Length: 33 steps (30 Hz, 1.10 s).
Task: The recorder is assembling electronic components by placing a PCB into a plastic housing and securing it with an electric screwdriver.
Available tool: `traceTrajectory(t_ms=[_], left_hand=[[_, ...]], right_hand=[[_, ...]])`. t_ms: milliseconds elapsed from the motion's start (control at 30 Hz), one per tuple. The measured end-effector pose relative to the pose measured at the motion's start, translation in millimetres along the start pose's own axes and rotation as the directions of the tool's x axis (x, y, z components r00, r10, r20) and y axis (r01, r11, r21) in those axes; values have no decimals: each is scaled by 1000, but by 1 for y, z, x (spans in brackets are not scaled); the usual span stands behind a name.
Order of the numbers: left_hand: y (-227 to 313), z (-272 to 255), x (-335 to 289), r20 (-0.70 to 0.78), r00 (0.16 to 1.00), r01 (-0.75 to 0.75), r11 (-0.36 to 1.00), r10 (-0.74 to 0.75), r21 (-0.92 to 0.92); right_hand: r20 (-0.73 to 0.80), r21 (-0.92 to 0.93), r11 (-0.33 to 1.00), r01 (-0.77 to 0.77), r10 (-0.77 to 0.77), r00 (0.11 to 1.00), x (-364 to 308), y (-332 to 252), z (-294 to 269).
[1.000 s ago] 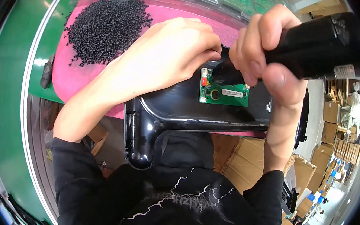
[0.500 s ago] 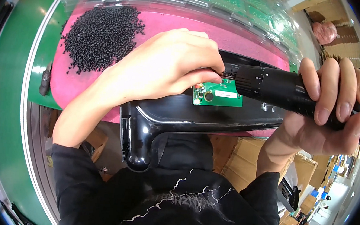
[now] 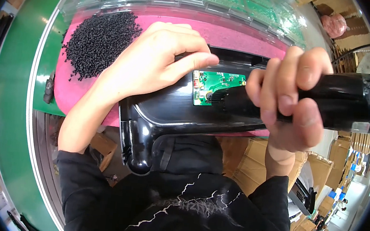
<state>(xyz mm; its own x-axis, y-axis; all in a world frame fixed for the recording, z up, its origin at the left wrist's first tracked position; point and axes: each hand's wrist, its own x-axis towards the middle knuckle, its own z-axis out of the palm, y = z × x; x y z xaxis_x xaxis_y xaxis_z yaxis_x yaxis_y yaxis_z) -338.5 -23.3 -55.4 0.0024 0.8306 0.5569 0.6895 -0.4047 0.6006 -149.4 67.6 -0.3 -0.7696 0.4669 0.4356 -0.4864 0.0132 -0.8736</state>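
My right hand [image 3: 290, 91] is wrapped round a black electric screwdriver [image 3: 345, 96]. Its tapered nose lies over the lower right part of a green circuit board [image 3: 203, 84]; the bit cannot be seen. The board sits in a glossy black plastic housing [image 3: 168, 107] in front of me. Above the board's upper left, my left hand [image 3: 168, 57] hovers over the housing with fingers curled and thumb and forefinger close together. Whatever they pinch, if anything, is hidden. A heap of small black screws [image 3: 101, 42] lies left of that hand.
A pink mat [image 3: 66, 92] lies under the housing and the screws. Clear plastic trays [image 3: 168, 4] holding green boards line the far side. A small dark object [image 3: 48, 89] rests on the green table at left. Cardboard boxes [image 3: 251, 165] stand below right.
The screwdriver has swung nearer, its nose moving left and down across the board. My left hand has drawn back up and left from the nose. The housing has shifted slightly left.
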Motion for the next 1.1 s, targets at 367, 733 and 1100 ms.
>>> traceTrajectory(t_ms=[367, 733, 1100], left_hand=[[1, 0, 1, 11, 998, 60, 998, -60, 6], [0, 2, -2, 92, 996, 7, 999, -11, 41], [7, -1, 3, 178, 984, -5, 988, 32, -152]], right_hand=[[50, -64, 995, -81, 85, 995, 7, 4, 12], [294, -266, 959, -99, 178, 939, 12, 13, -1], [92, 39, 964, 263, -265, 960, 14, -19, -5]])
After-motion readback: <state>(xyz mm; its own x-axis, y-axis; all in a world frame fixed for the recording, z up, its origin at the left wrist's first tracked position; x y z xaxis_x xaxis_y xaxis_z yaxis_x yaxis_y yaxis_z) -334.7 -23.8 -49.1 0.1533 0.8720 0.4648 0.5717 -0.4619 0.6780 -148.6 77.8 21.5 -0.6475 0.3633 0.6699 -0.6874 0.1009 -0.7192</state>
